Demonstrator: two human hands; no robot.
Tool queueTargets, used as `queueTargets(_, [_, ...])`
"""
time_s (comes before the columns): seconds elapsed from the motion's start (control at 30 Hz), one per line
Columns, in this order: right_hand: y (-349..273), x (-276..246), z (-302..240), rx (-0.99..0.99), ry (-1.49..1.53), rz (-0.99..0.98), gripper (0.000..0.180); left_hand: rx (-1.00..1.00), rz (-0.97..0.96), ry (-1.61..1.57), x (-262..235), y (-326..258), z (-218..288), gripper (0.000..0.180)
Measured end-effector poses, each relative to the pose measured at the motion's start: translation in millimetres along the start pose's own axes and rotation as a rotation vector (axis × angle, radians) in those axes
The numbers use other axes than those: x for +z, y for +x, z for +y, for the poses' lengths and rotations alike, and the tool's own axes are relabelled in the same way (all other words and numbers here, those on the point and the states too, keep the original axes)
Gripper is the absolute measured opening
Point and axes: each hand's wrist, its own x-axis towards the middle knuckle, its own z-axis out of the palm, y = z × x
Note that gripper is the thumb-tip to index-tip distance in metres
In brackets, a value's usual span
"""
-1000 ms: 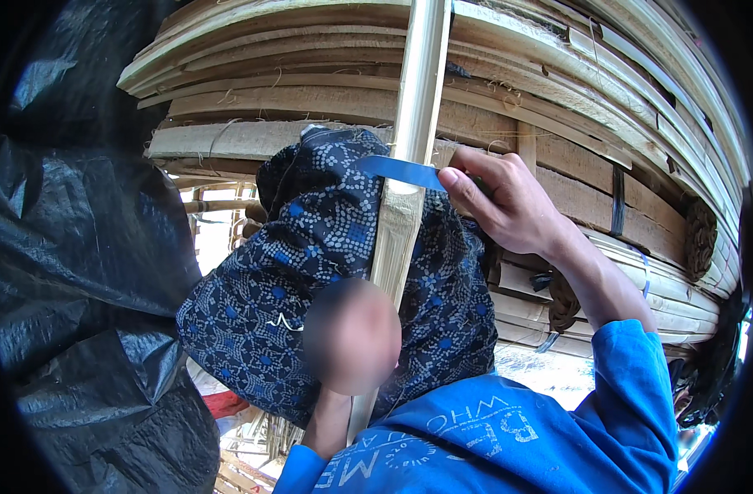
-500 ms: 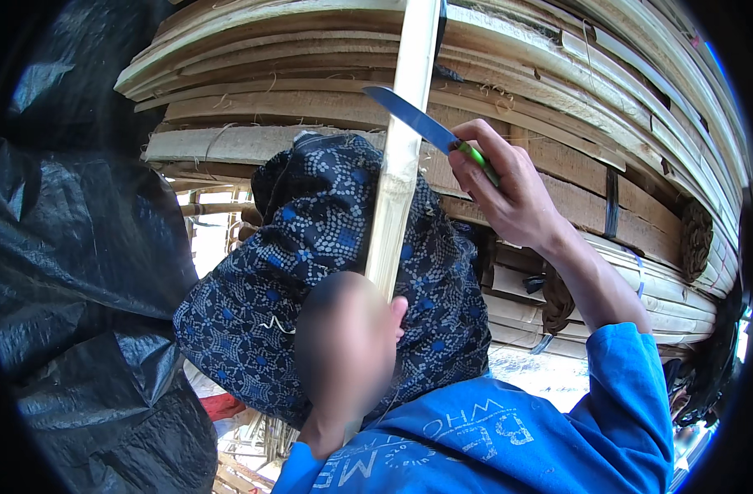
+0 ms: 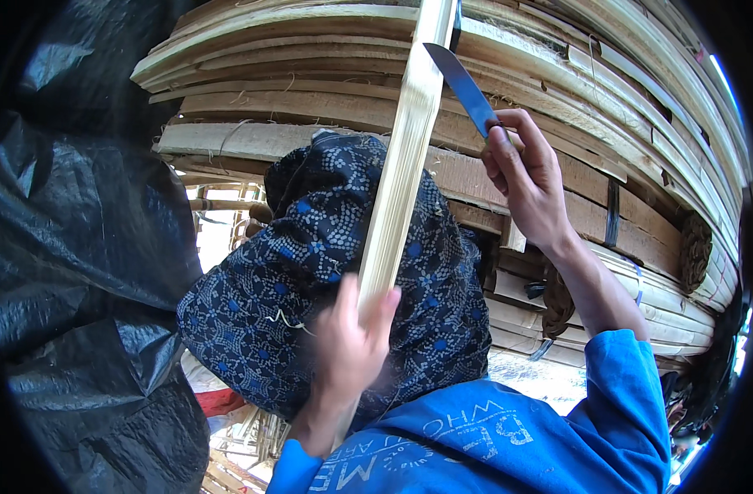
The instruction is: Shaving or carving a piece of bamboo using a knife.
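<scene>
knife point(image 3: 461, 85), one, held by right fingers point(image 3: 512, 160); slat point(image 3: 401, 156), one, held by left fingers point(image 3: 382, 314).

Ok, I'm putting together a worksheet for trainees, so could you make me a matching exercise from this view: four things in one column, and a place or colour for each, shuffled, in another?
Things
1. knife
2. wooden strip
3. shirt
4. plastic sheet

Places and colours
A. blue, with pale print
B. black, at the left of the picture
C. in the right hand
D. in the left hand, over the patterned cloth

Right pairs: 1-C, 2-D, 3-A, 4-B
</scene>
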Motion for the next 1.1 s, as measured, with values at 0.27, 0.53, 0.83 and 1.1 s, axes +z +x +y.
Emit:
queueTargets(0.27, [2, -4, 2, 0.106, -0.030, 0.024, 0.029, 0.002, 0.136, -0.059, -2, -7, 17, 0.072])
queueTargets(0.53, [9, -2, 4, 0.061, -0.106, -0.009, 0.029, -0.258, -0.039, 0.070, -15, -85, -10, 0.060])
queueTargets(0.83, [13, -5, 14, 0.044, -0.191, 0.044, 0.029, -0.065, -0.042, 0.078, 8, -82, -51, 0.037])
queueTargets(1.1, [18, -3, 4, 0.111, -0.341, -0.002, 0.029, 0.014, -0.028, 0.031, 12, -74, -58, 0.034])
